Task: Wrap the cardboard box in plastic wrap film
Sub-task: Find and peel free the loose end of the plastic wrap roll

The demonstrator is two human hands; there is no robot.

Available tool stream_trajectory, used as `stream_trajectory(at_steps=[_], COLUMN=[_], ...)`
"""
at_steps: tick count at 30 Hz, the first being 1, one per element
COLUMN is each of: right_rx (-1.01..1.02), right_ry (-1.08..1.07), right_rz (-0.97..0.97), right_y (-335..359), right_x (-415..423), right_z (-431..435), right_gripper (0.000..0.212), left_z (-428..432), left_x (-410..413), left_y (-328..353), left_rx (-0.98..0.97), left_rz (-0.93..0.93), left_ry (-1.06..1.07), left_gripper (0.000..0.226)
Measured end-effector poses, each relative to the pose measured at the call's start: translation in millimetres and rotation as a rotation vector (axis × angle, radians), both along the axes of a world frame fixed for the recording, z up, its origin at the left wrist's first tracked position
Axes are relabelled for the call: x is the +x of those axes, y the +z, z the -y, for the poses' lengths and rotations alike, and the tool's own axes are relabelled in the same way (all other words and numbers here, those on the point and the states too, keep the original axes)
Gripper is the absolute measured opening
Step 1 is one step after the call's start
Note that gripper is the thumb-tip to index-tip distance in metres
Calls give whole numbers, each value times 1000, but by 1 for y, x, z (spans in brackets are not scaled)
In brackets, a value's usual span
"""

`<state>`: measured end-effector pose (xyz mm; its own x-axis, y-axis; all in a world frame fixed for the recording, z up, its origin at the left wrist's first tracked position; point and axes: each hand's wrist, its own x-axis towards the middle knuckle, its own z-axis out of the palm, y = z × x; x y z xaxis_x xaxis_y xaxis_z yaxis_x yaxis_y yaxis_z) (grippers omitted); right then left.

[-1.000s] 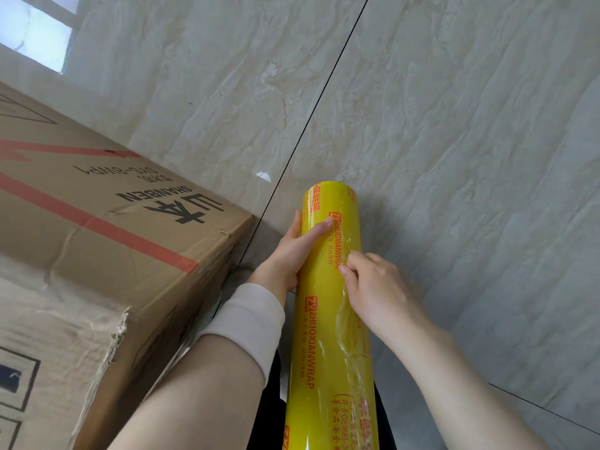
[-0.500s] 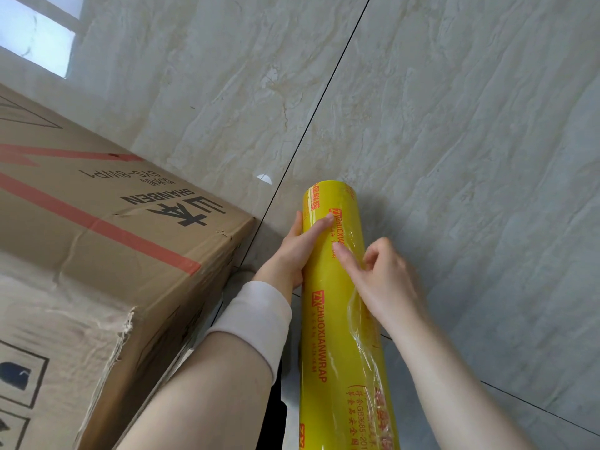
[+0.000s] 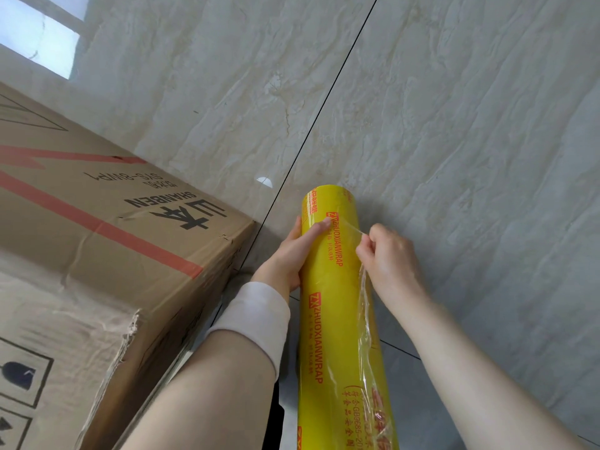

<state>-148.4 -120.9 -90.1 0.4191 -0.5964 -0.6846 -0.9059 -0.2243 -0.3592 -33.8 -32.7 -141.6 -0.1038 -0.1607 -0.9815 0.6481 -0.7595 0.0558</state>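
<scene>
A long yellow roll of plastic wrap film (image 3: 334, 303) with red lettering stands in the lower middle of the head view. My left hand (image 3: 289, 254) grips its upper part from the left, thumb across the front. My right hand (image 3: 386, 258) pinches the loose clear film edge (image 3: 349, 227) and holds it a little off the roll; crinkled film trails down the roll's right side. The big brown cardboard box (image 3: 107, 254) with red stripes and black print fills the left side, apart from the roll.
Pale marble floor tiles (image 3: 454, 125) with a dark grout line spread over the upper and right parts of the view. A bright window reflection shows at the top left. The box's lower flap has a torn edge (image 3: 130, 332).
My right hand has moved from flat on the roll's front to its right side and has lifted the film edge off the roll. My left hand keeps its grip.
</scene>
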Motion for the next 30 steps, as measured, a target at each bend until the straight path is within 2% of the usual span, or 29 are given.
stream_trajectory(at_steps=[3, 6, 7, 8, 12, 15, 18, 21, 26, 30], right_rx=[83, 254, 308, 339, 247, 187, 206, 199, 66, -59], right_ry=[-256, -452, -501, -508, -352, -143, 8, 99, 60, 12], right_rz=[-32, -22, -19, -23, -69, -156, -161, -130, -107, -160], right_y=[-9, -16, -18, -20, -20, -17, -22, -27, -27, -28], right_x=[-4, -3, -2, -1, 4, 10, 17, 21, 16, 9], right_z=[-5, -6, -5, -3, 6, 8, 7, 10, 9, 4], right_gripper=[39, 9, 6, 11, 14, 44, 37, 39, 27, 30], left_z=[-2, -3, -3, -3, -4, -5, -4, -5, -7, -7], left_x=[0, -1, -1, -1, -2, -3, -3, -4, -3, -5], left_y=[-1, -2, -3, -3, -4, -5, -5, -4, -4, -4], left_rx=[7, 11, 18, 18, 3, 1, 1, -18, -13, 5], left_rz=[-4, 0, 0, 1, 3, 8, 10, 27, 30, 33], left_ry=[2, -3, 0, 2, 16, 29, 40, 28, 14, 7], left_gripper=[87, 83, 84, 83, 78, 80, 82, 73, 82, 84])
